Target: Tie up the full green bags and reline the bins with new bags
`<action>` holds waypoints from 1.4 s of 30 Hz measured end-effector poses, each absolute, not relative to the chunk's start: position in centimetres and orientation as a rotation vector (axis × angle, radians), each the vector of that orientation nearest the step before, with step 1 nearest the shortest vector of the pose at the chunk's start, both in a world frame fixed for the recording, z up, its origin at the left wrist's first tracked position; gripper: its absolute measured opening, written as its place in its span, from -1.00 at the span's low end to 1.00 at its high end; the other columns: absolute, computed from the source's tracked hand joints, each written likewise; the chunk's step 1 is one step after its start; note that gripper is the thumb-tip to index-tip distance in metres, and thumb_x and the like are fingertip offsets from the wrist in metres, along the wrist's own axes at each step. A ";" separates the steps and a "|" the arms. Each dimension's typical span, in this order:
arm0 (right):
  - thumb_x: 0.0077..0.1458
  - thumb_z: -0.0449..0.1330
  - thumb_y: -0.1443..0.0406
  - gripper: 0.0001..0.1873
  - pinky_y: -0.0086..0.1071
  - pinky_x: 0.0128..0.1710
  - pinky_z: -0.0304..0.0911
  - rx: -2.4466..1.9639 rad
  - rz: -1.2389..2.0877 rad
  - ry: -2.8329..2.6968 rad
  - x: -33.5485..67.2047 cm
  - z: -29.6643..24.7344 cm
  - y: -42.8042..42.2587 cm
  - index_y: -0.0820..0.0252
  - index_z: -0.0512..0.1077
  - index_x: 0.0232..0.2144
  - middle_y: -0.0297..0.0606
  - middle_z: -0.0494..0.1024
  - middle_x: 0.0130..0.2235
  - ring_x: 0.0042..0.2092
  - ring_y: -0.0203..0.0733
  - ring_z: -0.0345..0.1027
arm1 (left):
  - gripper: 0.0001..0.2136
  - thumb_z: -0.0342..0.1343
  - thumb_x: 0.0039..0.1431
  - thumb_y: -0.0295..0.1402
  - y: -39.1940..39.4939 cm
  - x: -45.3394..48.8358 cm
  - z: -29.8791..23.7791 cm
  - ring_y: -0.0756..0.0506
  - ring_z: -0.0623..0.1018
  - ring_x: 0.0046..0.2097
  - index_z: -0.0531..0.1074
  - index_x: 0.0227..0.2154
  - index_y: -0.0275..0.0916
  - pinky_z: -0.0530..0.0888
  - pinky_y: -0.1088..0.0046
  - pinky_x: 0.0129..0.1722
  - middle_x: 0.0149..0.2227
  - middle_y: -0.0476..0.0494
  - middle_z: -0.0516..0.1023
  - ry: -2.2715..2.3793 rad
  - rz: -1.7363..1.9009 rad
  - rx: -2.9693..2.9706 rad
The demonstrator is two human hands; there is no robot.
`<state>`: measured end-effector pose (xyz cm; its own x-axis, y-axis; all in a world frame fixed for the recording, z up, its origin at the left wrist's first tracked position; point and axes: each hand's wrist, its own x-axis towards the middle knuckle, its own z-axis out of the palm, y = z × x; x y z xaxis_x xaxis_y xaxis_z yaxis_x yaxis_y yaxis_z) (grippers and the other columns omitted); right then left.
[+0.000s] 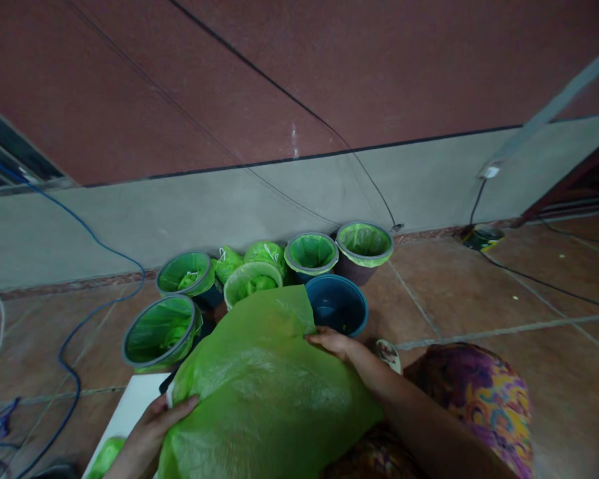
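A large green plastic bag (264,386) lies spread in front of me. My left hand (157,416) grips its lower left edge, fingers curled over the plastic. My right hand (334,342) holds the bag's upper right edge, next to a blue bin (337,306) that has no liner. Behind the bag stand several small bins lined with green bags, such as one at the left (160,331) and one at the back right (364,245). Tied green bags (264,253) sit among them.
A white board (130,406) lies under the bag at the lower left. A blue cable (80,326) loops over the tiled floor at left. Black cables run down the wall to a socket (489,171). My patterned clothing (474,392) fills the lower right.
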<state>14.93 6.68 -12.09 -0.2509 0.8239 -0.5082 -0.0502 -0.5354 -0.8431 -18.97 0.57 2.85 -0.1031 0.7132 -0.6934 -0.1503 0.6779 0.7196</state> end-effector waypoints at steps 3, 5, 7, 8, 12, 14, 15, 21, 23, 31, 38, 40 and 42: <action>-0.24 0.31 0.31 -0.48 -0.19 -0.24 0.42 -1.354 1.844 -0.686 16.2 -11.1 7.1 0.26 0.44 -0.12 -0.15 0.63 -0.24 -0.32 -0.08 0.52 | -0.62 0.45 -0.34 -0.42 1.0 -19.4 2.6 -0.30 0.66 -0.34 0.53 -0.34 -0.26 0.61 0.24 -0.34 -0.40 -0.17 0.67 1.520 0.815 0.471; -0.23 0.33 0.31 -0.41 -0.22 -0.22 0.41 -1.306 1.738 -0.573 18.0 -9.5 7.5 0.24 0.41 -0.05 -0.19 0.63 -0.27 -0.33 -0.11 0.52 | -0.54 0.44 -0.37 -0.47 1.9 -19.5 2.5 -0.29 0.66 -0.35 0.52 -0.27 -0.25 0.62 0.24 -0.36 -0.39 -0.15 0.67 1.525 0.876 0.473; -0.19 0.35 0.30 -0.29 -0.27 -0.20 0.40 -1.231 1.618 -0.520 20.2 -6.9 7.9 0.17 0.32 0.08 -0.27 0.63 -0.29 -0.31 -0.17 0.53 | -0.45 0.43 -0.41 -0.50 3.1 -19.2 2.6 -0.26 0.65 -0.35 0.51 -0.20 -0.24 0.62 0.28 -0.38 -0.37 -0.12 0.67 1.501 0.969 0.500; -0.18 0.36 0.30 -0.22 -0.29 -0.19 0.40 -1.191 1.567 -0.533 21.4 -5.3 8.0 0.12 0.27 0.14 -0.32 0.63 -0.29 -0.30 -0.20 0.53 | -0.41 0.43 -0.42 -0.49 3.9 -18.9 2.8 -0.25 0.66 -0.33 0.51 -0.16 -0.23 0.62 0.30 -0.37 -0.34 -0.11 0.67 1.470 1.020 0.526; -0.13 0.37 0.30 -0.19 -0.42 -0.22 0.39 -1.046 1.393 -0.744 25.8 2.1 8.0 0.06 0.24 0.20 -0.40 0.63 -0.32 -0.31 -0.30 0.51 | -0.25 0.43 -0.38 -0.41 7.3 -16.6 4.8 -0.20 0.64 -0.16 0.44 0.04 -0.13 0.60 0.38 -0.24 -0.16 -0.09 0.65 1.325 1.196 0.722; -0.11 0.36 0.30 -0.27 -0.44 -0.19 0.38 -1.029 1.294 -0.860 27.6 5.5 7.6 0.07 0.31 0.16 -0.40 0.62 -0.32 -0.29 -0.33 0.50 | -0.19 0.42 -0.36 -0.40 8.9 -15.1 6.1 -0.19 0.61 -0.09 0.39 0.11 -0.09 0.58 0.41 -0.18 -0.10 -0.09 0.62 1.268 1.235 0.861; -0.11 0.36 0.30 -0.29 -0.45 -0.18 0.37 -1.044 1.250 -0.927 28.4 6.9 7.4 0.08 0.33 0.14 -0.39 0.62 -0.30 -0.28 -0.34 0.49 | -0.18 0.42 -0.35 -0.40 9.6 -14.5 6.8 -0.18 0.59 -0.06 0.37 0.14 -0.10 0.57 0.43 -0.15 -0.07 -0.10 0.61 1.242 1.242 0.937; -0.16 0.37 0.29 -0.27 -0.38 -0.19 0.39 -1.337 0.927 -1.377 31.6 10.5 5.5 0.16 0.35 0.12 -0.25 0.59 -0.10 -0.21 -0.26 0.47 | -0.19 0.30 -0.15 -0.29 13.5 -12.8 8.4 -0.15 0.56 -0.06 0.22 0.26 -0.14 0.52 0.38 -0.07 0.04 -0.15 0.54 1.322 1.258 1.645; -0.08 0.29 0.30 -0.34 -0.38 -0.21 0.38 -1.482 0.784 -1.526 31.8 9.7 4.6 0.16 0.35 0.13 -0.25 0.60 -0.12 -0.24 -0.24 0.47 | -0.35 0.22 -0.07 -0.31 14.3 -13.1 7.9 -0.17 0.54 -0.03 0.33 0.18 -0.11 0.47 0.34 0.02 0.04 -0.13 0.53 1.404 1.218 2.017; 0.07 0.03 0.44 -0.65 -0.27 0.00 0.28 -1.952 0.439 -2.016 28.9 0.0 -0.6 0.27 0.52 -0.15 -0.06 0.57 -0.13 -0.05 -0.07 0.44 | -0.77 0.05 0.05 -0.35 12.5 -16.6 1.3 -0.20 0.50 -0.22 0.57 -0.26 -0.17 0.43 0.26 -0.05 -0.36 -0.18 0.53 1.443 0.787 2.678; 0.00 0.09 0.42 -0.80 -0.22 0.05 0.26 -1.798 0.742 -2.104 26.7 -3.7 -4.0 0.16 0.50 -0.37 -0.13 0.51 -0.13 0.00 -0.04 0.36 | -0.81 0.08 0.07 -0.26 6.5 -21.3 -3.9 -0.22 0.54 -0.08 0.55 -0.36 -0.20 0.49 0.24 -0.04 -0.06 -0.25 0.53 1.544 0.801 2.436; 0.03 0.11 0.39 -0.83 -0.16 0.12 0.21 -1.683 0.758 -2.059 26.7 -3.1 -4.3 0.14 0.51 -0.37 -0.13 0.47 -0.01 0.09 -0.01 0.29 | -0.81 0.14 0.05 -0.20 5.4 -22.2 -3.4 -0.24 0.51 0.02 0.55 -0.39 -0.19 0.47 0.22 0.03 0.11 -0.23 0.44 1.530 0.911 2.247; 0.08 0.13 0.31 -0.86 -0.12 0.18 0.15 -1.619 0.767 -1.906 27.0 -2.6 -4.4 0.15 0.51 -0.40 -0.13 0.37 0.14 0.18 0.04 0.21 | -0.81 0.21 0.01 -0.18 4.8 -22.7 -2.2 -0.26 0.48 0.09 0.55 -0.42 -0.19 0.42 0.20 0.10 0.18 -0.19 0.38 1.512 1.042 2.009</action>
<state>27.03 -4.37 -2.58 -0.1507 0.9882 0.0272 0.6938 0.1254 -0.7092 -22.66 4.81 -2.18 0.1294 0.9406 0.3138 0.6283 -0.3226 0.7079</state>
